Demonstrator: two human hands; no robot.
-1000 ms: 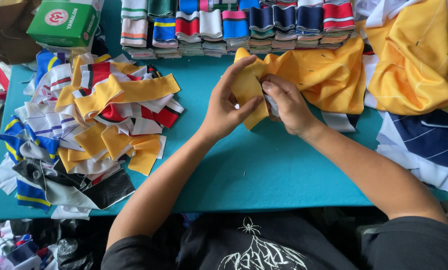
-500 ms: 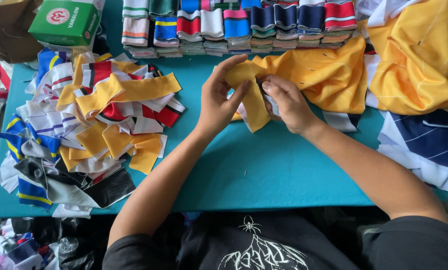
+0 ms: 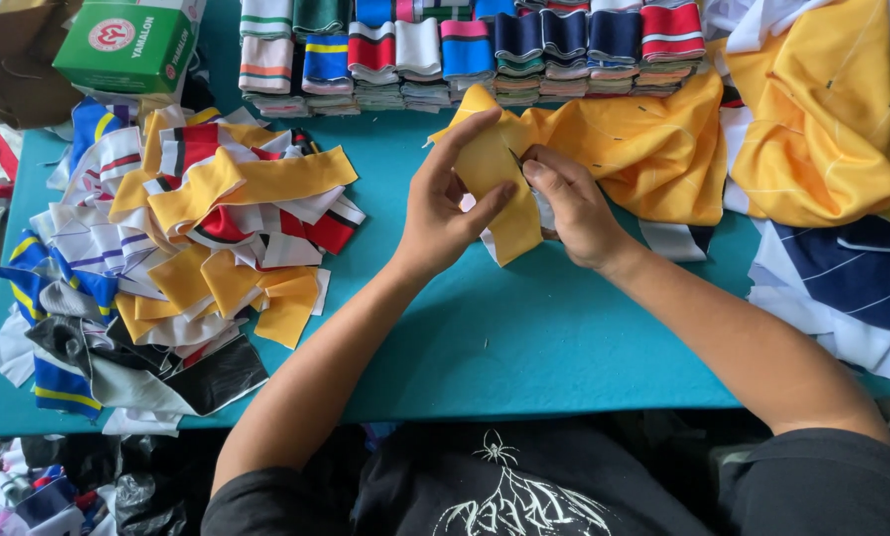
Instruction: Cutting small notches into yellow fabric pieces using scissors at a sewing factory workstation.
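Yellow strip [image 3: 500, 194], at upper centre of the frame over the teal table [image 3: 524, 337], looked light, soft and limp, pinched by left hand [image 3: 445, 213] and right hand [image 3: 574, 208], fingers closed on its folded edge, seemingly the best hold.

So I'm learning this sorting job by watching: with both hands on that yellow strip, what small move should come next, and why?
Probably draw the yellow strip free of the yellow cloth behind it. The left hand pinches its upper part and the right hand grips it at the edge, its lower end hanging over the teal table. Similar strips already lie in the heap to the left.
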